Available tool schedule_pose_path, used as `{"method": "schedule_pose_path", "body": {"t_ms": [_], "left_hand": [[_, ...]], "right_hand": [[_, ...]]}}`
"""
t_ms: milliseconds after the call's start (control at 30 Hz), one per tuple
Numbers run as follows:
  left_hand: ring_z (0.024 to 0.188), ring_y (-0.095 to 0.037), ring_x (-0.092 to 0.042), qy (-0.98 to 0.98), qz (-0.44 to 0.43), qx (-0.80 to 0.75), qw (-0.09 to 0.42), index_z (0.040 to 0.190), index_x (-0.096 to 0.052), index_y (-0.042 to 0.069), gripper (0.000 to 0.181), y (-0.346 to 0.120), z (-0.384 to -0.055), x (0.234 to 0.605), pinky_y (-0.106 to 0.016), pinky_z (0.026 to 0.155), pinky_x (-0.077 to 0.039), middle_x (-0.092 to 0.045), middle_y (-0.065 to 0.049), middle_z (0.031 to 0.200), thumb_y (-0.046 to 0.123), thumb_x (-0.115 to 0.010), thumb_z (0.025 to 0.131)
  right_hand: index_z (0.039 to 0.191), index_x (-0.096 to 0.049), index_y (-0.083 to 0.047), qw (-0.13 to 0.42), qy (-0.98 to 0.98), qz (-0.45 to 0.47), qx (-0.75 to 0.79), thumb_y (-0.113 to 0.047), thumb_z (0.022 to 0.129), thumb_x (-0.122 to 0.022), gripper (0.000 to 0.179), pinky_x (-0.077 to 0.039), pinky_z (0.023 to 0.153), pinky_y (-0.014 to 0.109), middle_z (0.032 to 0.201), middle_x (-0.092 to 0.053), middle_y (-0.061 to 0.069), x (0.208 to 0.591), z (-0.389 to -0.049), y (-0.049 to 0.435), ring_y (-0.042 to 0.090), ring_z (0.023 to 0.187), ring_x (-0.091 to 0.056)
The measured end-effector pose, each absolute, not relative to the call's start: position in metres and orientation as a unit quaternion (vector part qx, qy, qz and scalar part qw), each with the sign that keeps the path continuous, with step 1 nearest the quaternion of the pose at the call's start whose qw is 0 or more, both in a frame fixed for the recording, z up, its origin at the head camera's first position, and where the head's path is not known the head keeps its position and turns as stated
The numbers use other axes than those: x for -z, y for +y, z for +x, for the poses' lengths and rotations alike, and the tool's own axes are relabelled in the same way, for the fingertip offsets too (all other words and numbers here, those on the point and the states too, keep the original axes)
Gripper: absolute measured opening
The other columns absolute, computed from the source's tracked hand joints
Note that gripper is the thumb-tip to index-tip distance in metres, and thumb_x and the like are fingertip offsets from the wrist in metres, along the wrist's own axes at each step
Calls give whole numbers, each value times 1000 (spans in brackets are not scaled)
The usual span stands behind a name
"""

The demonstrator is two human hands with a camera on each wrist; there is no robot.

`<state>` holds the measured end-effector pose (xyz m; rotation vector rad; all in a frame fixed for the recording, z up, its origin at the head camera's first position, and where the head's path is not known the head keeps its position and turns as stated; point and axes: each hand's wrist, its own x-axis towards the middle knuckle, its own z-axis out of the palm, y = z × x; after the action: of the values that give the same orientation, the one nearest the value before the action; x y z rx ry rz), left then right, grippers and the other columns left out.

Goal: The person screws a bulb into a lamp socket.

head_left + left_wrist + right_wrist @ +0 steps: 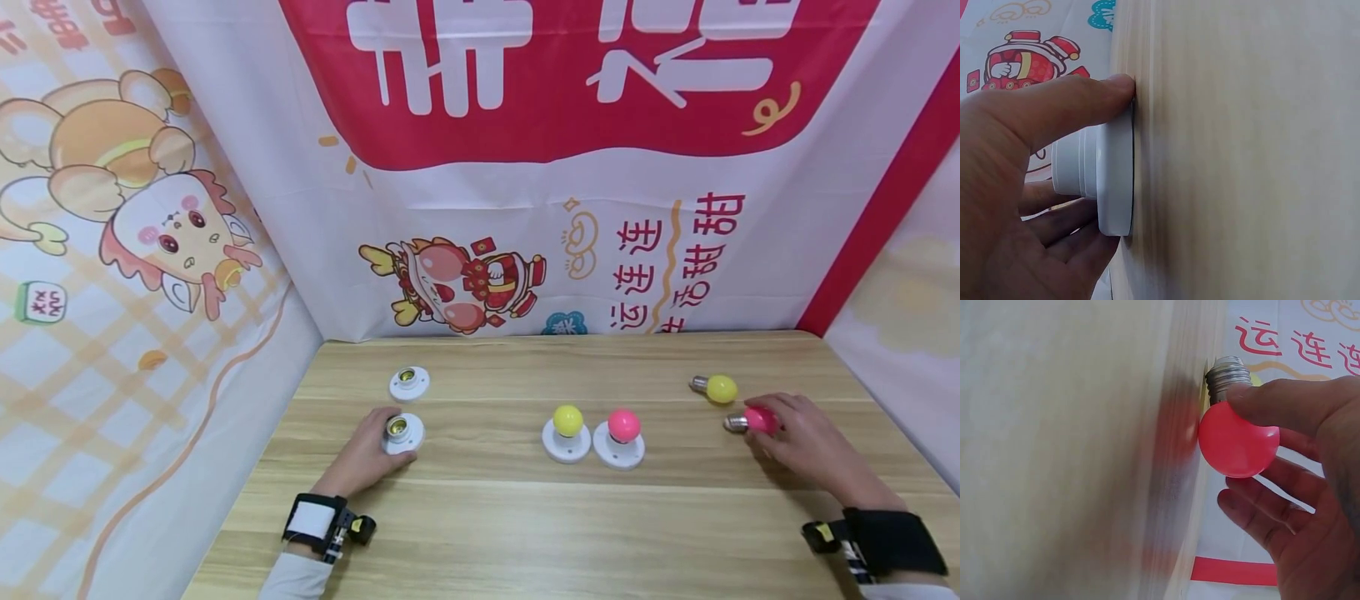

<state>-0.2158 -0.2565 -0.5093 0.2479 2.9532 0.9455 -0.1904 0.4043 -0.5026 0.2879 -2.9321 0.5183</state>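
My left hand (367,457) grips an empty white lamp socket (402,433) on the wooden table (480,533); in the left wrist view the thumb (1054,109) and fingers curl round the socket (1107,178). A second empty socket (409,382) sits just behind it. My right hand (806,442) pinches a pink bulb (757,419) lying on the table, its metal screw base pointing left; the right wrist view shows the pink bulb (1238,442) between thumb and fingers. A loose yellow bulb (717,388) lies just behind it.
At the table's middle stand two white sockets with bulbs fitted: a yellow one (567,422) and a pink one (623,427). Printed banners wall the table at the back and both sides.
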Motion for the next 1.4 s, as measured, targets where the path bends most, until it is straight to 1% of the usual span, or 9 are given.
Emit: {"method": "schedule_pose_path", "body": {"t_ms": [233, 333, 500, 667, 800, 900, 1033, 1167, 1400], "left_hand": [[135, -39, -58, 952, 68, -298, 21, 149, -51, -4, 79, -257, -217, 509, -58, 118, -49, -58, -23, 147, 26, -90, 87], [134, -39, -60, 952, 72, -297, 16, 147, -52, -4, 78, -256, -218, 509, -58, 117, -49, -59, -23, 145, 25, -90, 86], [131, -39, -61, 951, 79, -299, 9, 145, -54, -5, 76, -254, -218, 508, -57, 116, -50, -61, -23, 143, 24, -91, 85], [132, -37, -61, 949, 79, -305, 6, 145, -54, -3, 75, -253, -219, 507, -57, 116, -50, -61, -21, 143, 23, -91, 85], [132, -37, -61, 947, 82, -311, 3, 144, -54, -3, 75, -252, -219, 507, -57, 117, -50, -59, -20, 144, 21, -91, 84], [131, -37, -60, 946, 86, -313, 0, 144, -54, -2, 74, -251, -220, 508, -56, 117, -50, -59, -20, 143, 20, -91, 84], [132, -36, -60, 946, 91, -311, -4, 144, -54, -2, 74, -249, -220, 508, -55, 117, -50, -59, -19, 143, 21, -91, 84], [133, -36, -60, 946, 93, -309, -4, 145, -54, -1, 75, -246, -219, 507, -55, 118, -50, -58, -19, 145, 21, -92, 84], [135, -37, -59, 946, 100, -307, -2, 147, -53, -1, 77, -243, -217, 506, -56, 118, -49, -59, -20, 146, 21, -92, 84]], "right_hand": [[133, -61, 7, 37, -976, 75, -200, -19, 88, -86, 57, -63, 78, 57, 116, -66, 32, 499, -191, 406, 37, 91, -65], [133, -61, 5, 24, -976, 72, -204, -21, 90, -85, 56, -63, 74, 51, 113, -69, 29, 498, -191, 405, 32, 88, -66], [132, -63, 4, 22, -975, 74, -208, -23, 89, -86, 56, -63, 73, 49, 113, -69, 28, 496, -190, 404, 30, 88, -66], [131, -63, 3, 41, -974, 80, -208, -20, 87, -88, 55, -65, 74, 51, 118, -67, 30, 496, -189, 403, 33, 89, -68], [134, -63, 0, 50, -974, 82, -204, -18, 88, -88, 55, -66, 73, 51, 125, -61, 33, 497, -188, 403, 34, 90, -68], [135, -64, -2, 49, -974, 83, -205, -18, 87, -88, 55, -65, 77, 57, 127, -56, 33, 497, -186, 402, 39, 94, -65], [132, -66, -4, 64, -972, 97, -206, -18, 86, -89, 53, -64, 81, 63, 126, -56, 30, 495, -184, 399, 45, 100, -63], [132, -67, -3, 74, -969, 114, -205, -19, 87, -87, 51, -65, 80, 62, 127, -59, 30, 492, -183, 397, 43, 101, -64], [135, -67, -5, 67, -967, 113, -217, -17, 89, -85, 50, -65, 80, 59, 130, -61, 32, 488, -184, 395, 44, 101, -68]]}}
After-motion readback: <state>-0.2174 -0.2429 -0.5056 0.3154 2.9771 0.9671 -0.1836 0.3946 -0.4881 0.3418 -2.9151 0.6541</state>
